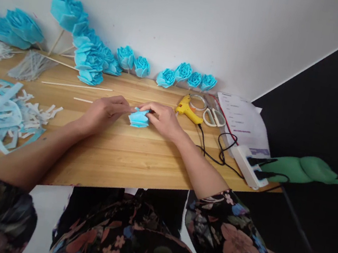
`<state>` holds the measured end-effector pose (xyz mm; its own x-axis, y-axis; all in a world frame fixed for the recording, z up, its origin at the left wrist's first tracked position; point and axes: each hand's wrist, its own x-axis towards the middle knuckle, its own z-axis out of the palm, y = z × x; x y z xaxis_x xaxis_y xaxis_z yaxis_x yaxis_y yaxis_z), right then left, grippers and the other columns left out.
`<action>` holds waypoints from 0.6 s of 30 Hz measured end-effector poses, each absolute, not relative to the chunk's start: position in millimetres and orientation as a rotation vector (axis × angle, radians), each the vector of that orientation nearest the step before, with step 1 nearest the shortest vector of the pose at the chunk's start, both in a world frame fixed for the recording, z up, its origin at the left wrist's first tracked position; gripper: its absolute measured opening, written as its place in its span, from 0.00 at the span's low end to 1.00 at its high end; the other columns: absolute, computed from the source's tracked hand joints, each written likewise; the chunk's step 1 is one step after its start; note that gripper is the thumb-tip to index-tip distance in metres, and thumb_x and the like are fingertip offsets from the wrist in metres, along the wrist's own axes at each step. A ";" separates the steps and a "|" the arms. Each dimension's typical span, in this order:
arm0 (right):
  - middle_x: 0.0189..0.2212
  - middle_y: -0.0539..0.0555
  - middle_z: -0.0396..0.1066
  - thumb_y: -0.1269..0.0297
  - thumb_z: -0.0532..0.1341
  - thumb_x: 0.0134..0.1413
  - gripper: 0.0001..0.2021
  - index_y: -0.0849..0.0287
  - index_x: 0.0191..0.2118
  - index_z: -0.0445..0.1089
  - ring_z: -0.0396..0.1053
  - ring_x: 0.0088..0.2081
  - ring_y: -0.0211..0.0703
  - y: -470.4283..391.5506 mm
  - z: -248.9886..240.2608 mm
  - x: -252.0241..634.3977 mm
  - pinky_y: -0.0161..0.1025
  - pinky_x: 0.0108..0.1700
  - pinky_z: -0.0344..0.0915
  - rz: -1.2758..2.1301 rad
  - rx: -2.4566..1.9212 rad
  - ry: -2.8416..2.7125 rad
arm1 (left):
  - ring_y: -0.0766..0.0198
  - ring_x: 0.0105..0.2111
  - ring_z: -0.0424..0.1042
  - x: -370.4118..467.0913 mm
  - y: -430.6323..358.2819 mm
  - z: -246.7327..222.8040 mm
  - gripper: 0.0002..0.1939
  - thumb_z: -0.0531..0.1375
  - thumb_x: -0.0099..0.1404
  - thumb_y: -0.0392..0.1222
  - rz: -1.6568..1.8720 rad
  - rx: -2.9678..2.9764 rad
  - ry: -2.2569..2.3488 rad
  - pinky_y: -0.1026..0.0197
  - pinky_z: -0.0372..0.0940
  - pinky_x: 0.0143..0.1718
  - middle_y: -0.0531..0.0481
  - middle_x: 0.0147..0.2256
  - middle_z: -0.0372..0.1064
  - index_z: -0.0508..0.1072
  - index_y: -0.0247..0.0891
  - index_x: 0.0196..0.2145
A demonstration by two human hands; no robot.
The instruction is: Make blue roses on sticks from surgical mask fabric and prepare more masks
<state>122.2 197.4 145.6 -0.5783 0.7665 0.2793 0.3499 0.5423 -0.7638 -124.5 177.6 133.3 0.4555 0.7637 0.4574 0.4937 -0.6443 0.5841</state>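
Between my two hands is a small blue paper flower [139, 119] with a few layered petals, held just above or on the wooden table [112, 156]. My right hand [163, 119] pinches the flower's upper right edge with thumb and fingers. From the other side my left hand [106, 112] comes close, its fingers pressed together, their tips at the flower's left edge. What those fingers hold is hidden. A thin wooden stick [83, 100] shows to the left of my left hand and runs behind it; its far end cannot be seen.
Several finished blue flowers [183, 72] lean along the wall. Blue and white paper strips [5, 116] are heaped at left, by a bundle of clear sticks [32, 65]. To the right lie a yellow glue gun [191, 111], scissors [214, 117], printed sheets [238, 116] and a power strip [249, 166].
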 end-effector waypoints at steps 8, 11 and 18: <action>0.71 0.58 0.58 0.37 0.68 0.50 0.53 0.44 0.75 0.42 0.52 0.73 0.52 204.1 165.2 131.8 0.54 0.72 0.51 1.231 -0.616 -1.825 | 0.57 0.39 0.75 -133.6 179.1 148.8 0.13 0.67 0.63 0.52 1.536 1.888 0.952 0.54 0.70 0.43 0.45 0.38 0.77 0.82 0.41 0.40; 0.72 0.57 0.54 0.38 0.72 0.44 0.61 0.43 0.76 0.36 0.46 0.75 0.52 197.8 166.4 126.1 0.54 0.74 0.44 1.226 -0.530 -1.903 | 0.54 0.43 0.76 -129.5 176.5 151.2 0.16 0.72 0.57 0.55 1.489 1.640 0.925 0.52 0.72 0.45 0.46 0.41 0.78 0.82 0.42 0.38; 0.74 0.55 0.51 0.42 0.74 0.43 0.57 0.42 0.75 0.44 0.49 0.74 0.54 177.7 178.5 114.9 0.52 0.73 0.47 1.168 -0.466 -1.896 | 0.50 0.42 0.78 -97.3 174.3 155.9 0.16 0.76 0.50 0.48 1.258 1.340 0.727 0.47 0.73 0.47 0.44 0.37 0.80 0.83 0.40 0.35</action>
